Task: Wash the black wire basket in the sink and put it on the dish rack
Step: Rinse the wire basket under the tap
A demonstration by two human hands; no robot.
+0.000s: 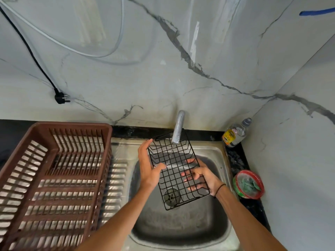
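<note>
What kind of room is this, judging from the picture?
Most likely a home kitchen: a steel sink with a running tap, a brown dish rack beside it, and a dish soap bottle.

A bottle [235,133] stood in the corner, a red tub [248,184] (with green scrubber) nearby; a black plug [61,98] hung left.

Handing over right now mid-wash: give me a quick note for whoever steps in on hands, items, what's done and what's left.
Left hand: fingers straight, steadying the black wire basket's left edge.
Right hand: under the basket's right side, fingers showing through the mesh; grip unclear.
Basket: held tilted over the sink, top end under the running tap, water falling through it.
Dish rack: brown, left of the sink, nothing in it.
Done: rinsing under way.
Left: finish washing, then set the basket on the rack.
</note>
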